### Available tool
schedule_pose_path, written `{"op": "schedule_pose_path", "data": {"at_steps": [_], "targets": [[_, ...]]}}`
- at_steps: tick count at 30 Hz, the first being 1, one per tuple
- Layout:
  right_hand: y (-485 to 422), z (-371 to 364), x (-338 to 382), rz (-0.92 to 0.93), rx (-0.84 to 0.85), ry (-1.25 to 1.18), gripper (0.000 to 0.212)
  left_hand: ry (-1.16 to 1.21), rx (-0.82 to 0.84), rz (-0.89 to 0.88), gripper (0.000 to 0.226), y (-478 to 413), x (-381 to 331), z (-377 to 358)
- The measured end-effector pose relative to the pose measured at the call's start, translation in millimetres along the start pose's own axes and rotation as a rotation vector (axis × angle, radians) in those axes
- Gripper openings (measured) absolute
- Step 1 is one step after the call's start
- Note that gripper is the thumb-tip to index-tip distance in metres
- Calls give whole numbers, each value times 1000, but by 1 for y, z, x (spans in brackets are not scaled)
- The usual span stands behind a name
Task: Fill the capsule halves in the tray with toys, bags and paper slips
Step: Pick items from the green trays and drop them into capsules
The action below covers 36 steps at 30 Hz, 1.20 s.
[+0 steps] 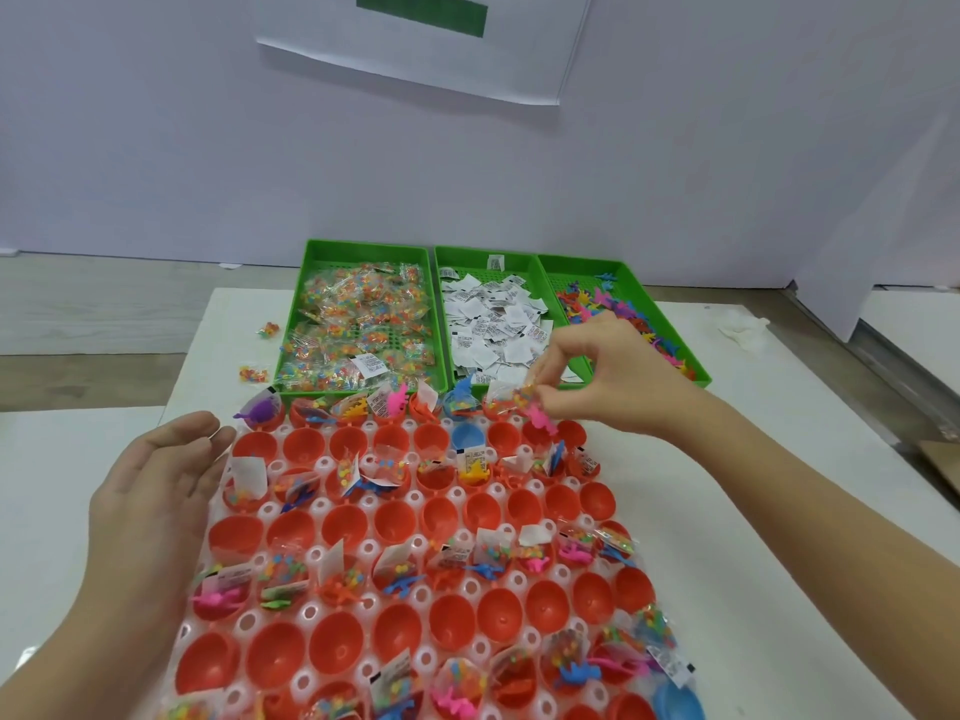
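A clear plastic tray (457, 493) holds rows of red capsule halves (345, 527), alternate rows filled with toys, bags and slips. My right hand (602, 376) hovers over the tray's far right row, fingers pinched on a pink toy (540, 415) together with a small bag of coloured beads. My left hand (156, 491) rests open at the tray's left edge, holding nothing. A blue capsule half (467, 436) sits in the second row.
Three green bins stand behind the tray: bead bags (358, 324) on the left, paper slips (493, 324) in the middle, plastic toys (634, 314) on the right. Two stray bead bags (253, 375) lie left of the bins. Another blue capsule half (675, 701) lies at the near right.
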State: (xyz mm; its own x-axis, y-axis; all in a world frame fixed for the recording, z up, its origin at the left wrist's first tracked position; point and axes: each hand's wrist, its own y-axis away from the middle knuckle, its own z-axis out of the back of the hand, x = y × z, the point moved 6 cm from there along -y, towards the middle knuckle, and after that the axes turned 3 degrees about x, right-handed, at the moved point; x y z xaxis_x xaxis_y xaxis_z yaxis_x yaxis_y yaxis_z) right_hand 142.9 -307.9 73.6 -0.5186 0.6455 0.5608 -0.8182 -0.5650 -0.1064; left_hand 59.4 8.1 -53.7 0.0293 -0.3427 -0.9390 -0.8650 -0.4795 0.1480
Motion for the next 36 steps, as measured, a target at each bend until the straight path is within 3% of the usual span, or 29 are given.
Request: {"op": "schedule_pose_path", "data": {"at_steps": [7, 11, 21, 29, 36], "targets": [[17, -19, 9, -32, 143, 243, 21, -33, 16, 32, 21, -5, 8, 4], [14, -24, 16, -10, 188, 368, 14, -46, 28, 49, 20, -6, 8, 4], [6, -34, 19, 46, 220, 546, 14, -50, 19, 31, 27, -5, 6, 3], [0, -40, 12, -113, 306, 265, 12, -75, 9, 39, 21, -7, 8, 6], [2, -41, 11, -153, 367, 205, 4, -42, -17, 27, 26, -1, 1, 0]]}}
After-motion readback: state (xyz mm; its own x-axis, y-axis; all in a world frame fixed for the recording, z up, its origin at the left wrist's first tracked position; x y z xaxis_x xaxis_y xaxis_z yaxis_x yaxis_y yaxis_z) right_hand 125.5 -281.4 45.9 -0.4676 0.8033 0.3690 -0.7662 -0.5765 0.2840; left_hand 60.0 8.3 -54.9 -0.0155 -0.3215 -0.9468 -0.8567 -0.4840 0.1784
